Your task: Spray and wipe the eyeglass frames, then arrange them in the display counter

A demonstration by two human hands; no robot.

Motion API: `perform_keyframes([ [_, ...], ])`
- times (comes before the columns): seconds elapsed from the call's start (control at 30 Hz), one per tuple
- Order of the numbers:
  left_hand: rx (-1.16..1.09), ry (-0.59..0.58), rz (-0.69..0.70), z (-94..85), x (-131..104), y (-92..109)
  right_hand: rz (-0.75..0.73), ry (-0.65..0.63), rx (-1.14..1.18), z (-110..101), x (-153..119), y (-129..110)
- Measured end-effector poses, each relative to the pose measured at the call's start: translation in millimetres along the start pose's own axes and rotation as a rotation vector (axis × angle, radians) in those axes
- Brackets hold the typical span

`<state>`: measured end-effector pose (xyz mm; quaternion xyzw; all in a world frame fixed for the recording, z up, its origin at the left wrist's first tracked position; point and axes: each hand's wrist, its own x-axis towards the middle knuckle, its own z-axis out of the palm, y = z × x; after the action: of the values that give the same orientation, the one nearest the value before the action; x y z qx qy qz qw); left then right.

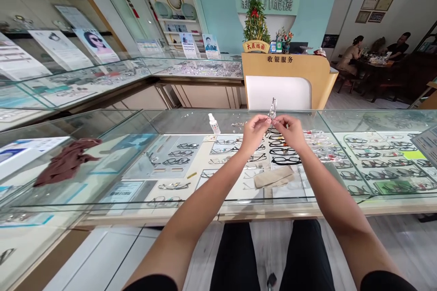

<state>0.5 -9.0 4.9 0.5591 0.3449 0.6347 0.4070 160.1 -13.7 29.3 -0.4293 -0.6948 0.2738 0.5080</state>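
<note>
Above the far part of the glass counter, my left hand (254, 132) and my right hand (292, 132) meet, both closed with fingertips pinched together. Between them is a pair of eyeglasses (272, 110), thin and pale, pointing up and away from me; my fingers hide its lower part. Below my hands a folded beige cloth (274, 177) lies on the counter top. To the left of my left hand stands a small white spray bottle (214, 124).
The glass display counter (235, 211) holds rows of spectacle frames (285, 156). A crumpled brown cloth (70, 159) lies at the left. Across the aisle stands a wooden cashier desk (287, 61) with a plant (255, 22). Two people (353, 57) sit at a table far right.
</note>
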Motion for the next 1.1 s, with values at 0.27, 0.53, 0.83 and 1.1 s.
perform_keyframes([
  [0.27, 0.062, -0.145, 0.027, -27.5, 1, -15, -0.030, -0.075, -0.002, -1, -1, 11],
  [0.53, 0.146, -0.107, 0.037, -34.6, 2, -22, -0.017, 0.210, -0.333, -13, 1, 16],
  [0.83, 0.143, -0.170, -0.007, -32.4, -4, -24, -0.244, 0.396, -0.465, -2, -2, 27],
  [1.1, 0.131, -0.157, -0.024, -25.3, -10, -21, -0.245, 0.378, -0.507, 9, -5, 34],
])
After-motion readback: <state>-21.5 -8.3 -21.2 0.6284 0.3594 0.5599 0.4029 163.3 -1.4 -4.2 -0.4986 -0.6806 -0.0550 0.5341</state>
